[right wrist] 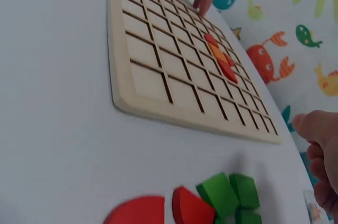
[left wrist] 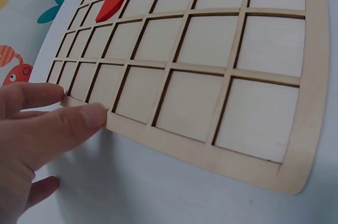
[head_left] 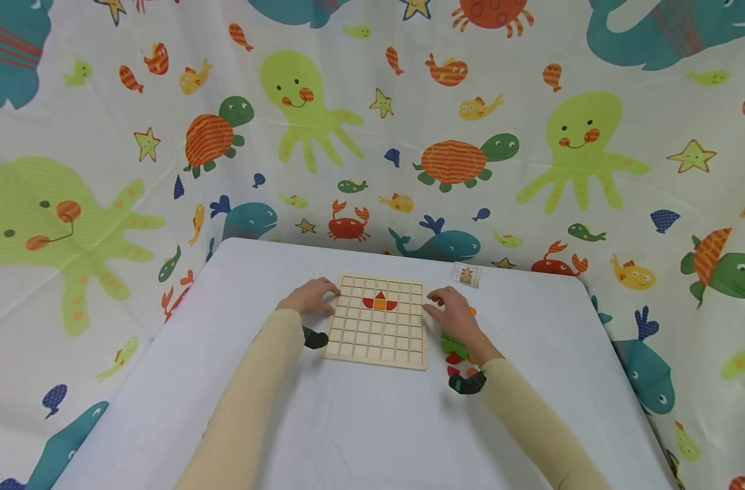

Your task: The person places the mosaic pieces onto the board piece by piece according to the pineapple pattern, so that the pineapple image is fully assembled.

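A square wooden grid board [head_left: 375, 333] lies flat on the white table. In its upper part sit an orange square piece [head_left: 380, 304], a red triangle [head_left: 381, 295] above it and two red rounded pieces [head_left: 369, 303], one on each side. At the board's left edge is my left hand [head_left: 307, 298]; its thumb [left wrist: 95, 115] and a finger touch the rim, with nothing held. My right hand [head_left: 453, 314] hovers beside the right edge, fingers loosely bent and empty; the right wrist view shows its thumb [right wrist: 309, 124] apart from the board.
Loose green blocks [head_left: 454, 346], red pieces [head_left: 453, 358] and orange ones lie under and beside the right forearm. A small picture card [head_left: 467, 275] lies at the table's back right. Behind the table [head_left: 372, 435] hangs a sea-animal curtain [head_left: 372, 136].
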Demonstrator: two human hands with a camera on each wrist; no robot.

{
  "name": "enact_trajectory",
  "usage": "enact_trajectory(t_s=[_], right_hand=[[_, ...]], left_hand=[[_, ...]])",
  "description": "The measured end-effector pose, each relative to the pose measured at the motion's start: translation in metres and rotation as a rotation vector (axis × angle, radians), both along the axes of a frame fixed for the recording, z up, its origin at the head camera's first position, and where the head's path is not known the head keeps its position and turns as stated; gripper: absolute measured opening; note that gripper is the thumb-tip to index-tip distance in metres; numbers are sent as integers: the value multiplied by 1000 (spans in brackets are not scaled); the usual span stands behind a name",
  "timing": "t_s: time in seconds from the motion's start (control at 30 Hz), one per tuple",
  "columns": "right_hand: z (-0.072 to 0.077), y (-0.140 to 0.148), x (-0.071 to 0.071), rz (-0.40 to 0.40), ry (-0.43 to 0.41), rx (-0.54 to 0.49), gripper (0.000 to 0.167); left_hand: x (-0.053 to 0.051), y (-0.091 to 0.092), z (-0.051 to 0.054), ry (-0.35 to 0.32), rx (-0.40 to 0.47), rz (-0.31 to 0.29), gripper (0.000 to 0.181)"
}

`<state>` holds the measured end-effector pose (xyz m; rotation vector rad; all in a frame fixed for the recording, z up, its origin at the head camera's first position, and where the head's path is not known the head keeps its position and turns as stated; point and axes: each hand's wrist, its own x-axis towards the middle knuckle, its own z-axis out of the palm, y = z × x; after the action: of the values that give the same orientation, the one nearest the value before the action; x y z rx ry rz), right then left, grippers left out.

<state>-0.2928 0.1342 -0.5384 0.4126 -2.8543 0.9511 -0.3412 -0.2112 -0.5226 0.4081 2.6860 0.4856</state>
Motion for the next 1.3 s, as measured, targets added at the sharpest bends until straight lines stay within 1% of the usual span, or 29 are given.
enact_trajectory(t_s=[0.07,0.23,0.3,0.47,0.57,0.8,1.0,1.13,1.3], right_hand=[[1,17,8,-25,-12,17,32],[0,53,26,-84,-106,64,33],[-1,64,31,-88,-131,79,32],[-5,84,45,-93,-142,97,31],[-5,93,51,-81,-155,98,30],[-4,109,57,-13,-197,129,32],[-4,117,64,31,-232,141,39],[-7,118,65,28,-232,142,41],[-12,115,62,-18,-229,133,37]], left_hand=[[-2,1,-1,2,-5,-9,51],[-4,2,-1,0,-18,-23,50],[-5,2,1,-1,-20,-23,50],[-5,2,2,1,-25,-33,49],[-4,1,2,2,-25,-40,48],[-3,1,3,16,-12,-64,47],[-7,1,-2,8,-20,-54,47],[-8,1,-2,2,-25,-52,48],[-7,2,-2,5,-28,-59,48]])
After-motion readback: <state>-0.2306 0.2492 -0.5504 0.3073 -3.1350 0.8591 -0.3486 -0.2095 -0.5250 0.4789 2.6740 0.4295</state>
